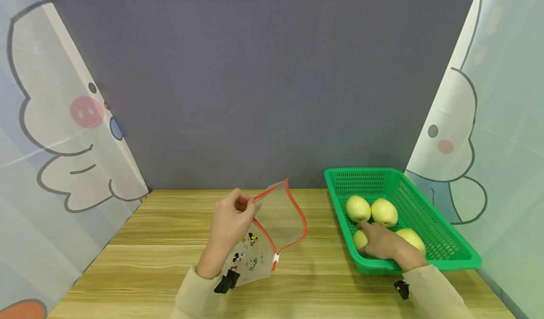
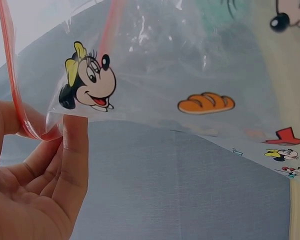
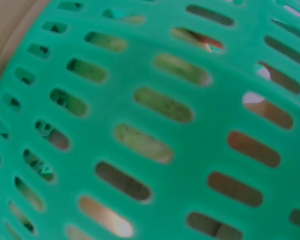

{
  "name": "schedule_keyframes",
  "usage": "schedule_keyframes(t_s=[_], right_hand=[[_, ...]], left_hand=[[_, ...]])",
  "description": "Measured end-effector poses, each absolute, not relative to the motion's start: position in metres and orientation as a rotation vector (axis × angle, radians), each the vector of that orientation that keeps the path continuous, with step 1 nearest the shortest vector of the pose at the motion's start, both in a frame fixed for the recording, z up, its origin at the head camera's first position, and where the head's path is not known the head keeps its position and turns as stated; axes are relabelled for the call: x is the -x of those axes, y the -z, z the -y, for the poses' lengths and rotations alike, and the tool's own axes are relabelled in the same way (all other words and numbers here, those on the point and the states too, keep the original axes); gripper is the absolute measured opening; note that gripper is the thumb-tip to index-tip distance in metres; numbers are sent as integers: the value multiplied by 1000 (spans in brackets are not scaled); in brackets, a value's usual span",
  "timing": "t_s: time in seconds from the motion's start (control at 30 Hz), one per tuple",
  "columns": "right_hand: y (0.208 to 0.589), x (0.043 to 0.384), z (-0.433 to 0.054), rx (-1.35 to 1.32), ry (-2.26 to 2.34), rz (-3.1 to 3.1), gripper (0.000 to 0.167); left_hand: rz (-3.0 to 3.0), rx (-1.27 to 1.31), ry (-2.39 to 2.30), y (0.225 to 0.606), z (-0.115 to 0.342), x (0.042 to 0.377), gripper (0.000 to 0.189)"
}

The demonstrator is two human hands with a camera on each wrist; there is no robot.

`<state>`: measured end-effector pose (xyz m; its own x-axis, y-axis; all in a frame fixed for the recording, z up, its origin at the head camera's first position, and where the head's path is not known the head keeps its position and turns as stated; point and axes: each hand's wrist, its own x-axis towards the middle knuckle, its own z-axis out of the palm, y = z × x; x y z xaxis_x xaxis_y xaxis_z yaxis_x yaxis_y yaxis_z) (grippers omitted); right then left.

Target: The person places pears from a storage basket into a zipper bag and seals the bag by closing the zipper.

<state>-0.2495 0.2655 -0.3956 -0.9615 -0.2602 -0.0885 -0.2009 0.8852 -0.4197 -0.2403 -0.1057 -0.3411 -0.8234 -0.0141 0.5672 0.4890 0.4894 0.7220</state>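
Note:
A clear zip bag (image 1: 282, 215) with red edging, a white slider and cartoon prints hangs with its mouth spread wide. At its left rim, my left hand (image 1: 233, 220) pinches the red edge between thumb and fingers; the left wrist view shows this hand (image 2: 45, 170) below the printed plastic. Over in the green basket (image 1: 456, 264), my right hand (image 1: 380, 241) grips a yellow-green apple (image 1: 360, 239), which it partly covers. Two more apples (image 1: 358, 209) lie just beyond the hand, and another apple (image 1: 411, 239) sits beside it. In the right wrist view the basket wall (image 3: 200, 145) hides most of the hand.
The basket stands at the right of the wooden table (image 1: 170, 224), near its right edge. A dark grey panel (image 1: 263, 83) rises behind the table. Curtains with cartoon prints hang at the left (image 1: 59, 97) and right (image 1: 501, 121).

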Motion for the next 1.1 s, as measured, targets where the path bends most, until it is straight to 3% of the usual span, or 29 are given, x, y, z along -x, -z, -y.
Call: schedule_keyframes(t_s=[0.3,1.1], right_hand=[[390,246,-264,292,654,-3004,70],[366,233,-259,255,1077,-3038,57]], left_hand=[[2228,405,1317,341,105,240,7],[2216,384,1315,344,104,241,8]])
